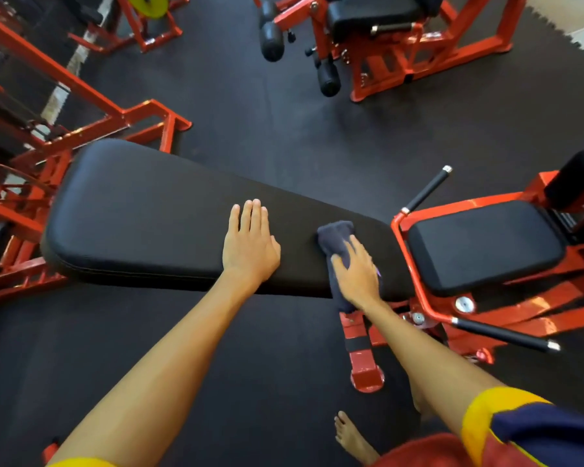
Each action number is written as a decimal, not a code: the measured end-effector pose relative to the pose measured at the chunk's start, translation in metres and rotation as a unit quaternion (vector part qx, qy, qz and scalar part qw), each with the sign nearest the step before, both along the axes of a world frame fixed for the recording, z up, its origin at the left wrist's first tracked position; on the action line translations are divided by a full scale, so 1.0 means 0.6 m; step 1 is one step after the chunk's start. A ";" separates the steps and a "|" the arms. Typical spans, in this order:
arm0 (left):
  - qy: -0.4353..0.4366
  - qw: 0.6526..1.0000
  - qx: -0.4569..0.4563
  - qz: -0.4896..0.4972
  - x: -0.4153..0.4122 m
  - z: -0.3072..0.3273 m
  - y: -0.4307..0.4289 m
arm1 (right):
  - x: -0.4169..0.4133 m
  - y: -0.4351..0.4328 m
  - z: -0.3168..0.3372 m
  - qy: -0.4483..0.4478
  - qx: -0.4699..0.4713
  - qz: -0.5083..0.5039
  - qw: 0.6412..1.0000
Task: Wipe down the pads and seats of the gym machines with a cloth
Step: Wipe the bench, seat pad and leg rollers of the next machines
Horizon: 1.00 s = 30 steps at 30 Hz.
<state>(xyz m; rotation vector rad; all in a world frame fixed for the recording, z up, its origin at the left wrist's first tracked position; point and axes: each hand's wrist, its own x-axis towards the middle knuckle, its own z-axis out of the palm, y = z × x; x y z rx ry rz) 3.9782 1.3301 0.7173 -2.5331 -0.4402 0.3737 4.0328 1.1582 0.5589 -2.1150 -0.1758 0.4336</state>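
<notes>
Black rubber matting floor (284, 129) lies under everything. On it stands the long black vinyl back pad (142, 217), the surface being wiped just now. A red steel tube frame (533, 311) at the right end of that pad carries the smaller black vinyl seat (482, 244), which sits just beyond the pad's narrow end and likely comes next.

The left hand (250, 244) rests flat on the middle of the pad, fingers straight and together. It holds nothing and probably serves to steady the person leaning in.

The right hand (358, 274) lies spread on the dark grey folded cloth (334, 237) near the pad's right end, pressing it down with a flat palm rather than clutching it, which spreads the pressure. The cloth's tail hangs over the pad's near edge.
</notes>
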 end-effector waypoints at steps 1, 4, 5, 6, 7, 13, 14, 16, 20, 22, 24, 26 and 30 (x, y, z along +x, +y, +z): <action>0.002 1.000 -0.001 -0.001 -0.001 0.000 0.000 | 0.011 0.015 0.002 0.047 -0.011 -0.057 0.997; 0.005 1.000 0.007 -0.009 0.001 -0.001 0.002 | -0.003 0.078 0.060 0.011 -0.004 -0.063 0.998; 0.008 1.000 0.006 -0.011 0.000 -0.002 0.003 | -0.027 0.094 0.080 -0.030 0.011 -0.054 0.998; 0.009 1.000 0.005 -0.015 0.000 -0.004 0.004 | -0.058 0.103 0.095 -0.069 0.027 -0.054 0.996; 0.010 1.000 0.005 -0.021 -0.001 -0.005 0.005 | -0.088 0.106 0.104 -0.110 0.049 -0.066 0.991; 0.012 0.999 -0.013 -0.032 0.003 -0.011 0.006 | -0.118 0.057 -0.007 -0.128 0.077 -0.208 0.967; 0.015 0.999 -0.013 -0.031 0.005 -0.012 0.007 | -0.113 0.052 -0.021 -0.087 0.071 -0.250 0.962; 0.019 0.999 -0.008 -0.037 0.006 -0.013 0.010 | -0.115 0.070 -0.011 -0.010 0.084 -0.336 0.938; 0.033 0.998 0.005 -0.048 0.007 -0.015 0.012 | -0.163 0.154 0.082 -0.114 0.162 -0.312 0.929; 0.041 0.997 0.018 -0.063 0.006 -0.015 0.013 | -0.193 0.172 0.085 -0.185 0.175 -0.279 0.926; 0.035 0.998 -0.002 -0.054 0.004 -0.011 0.011 | -0.189 0.154 0.055 -0.209 0.171 -0.288 0.919; 0.025 0.998 -0.016 -0.048 0.005 -0.010 0.009 | -0.176 0.131 0.016 -0.205 0.151 -0.320 0.913; 0.019 0.998 -0.025 -0.051 0.008 -0.011 0.007 | -0.150 0.098 -0.025 -0.135 0.122 -0.394 0.901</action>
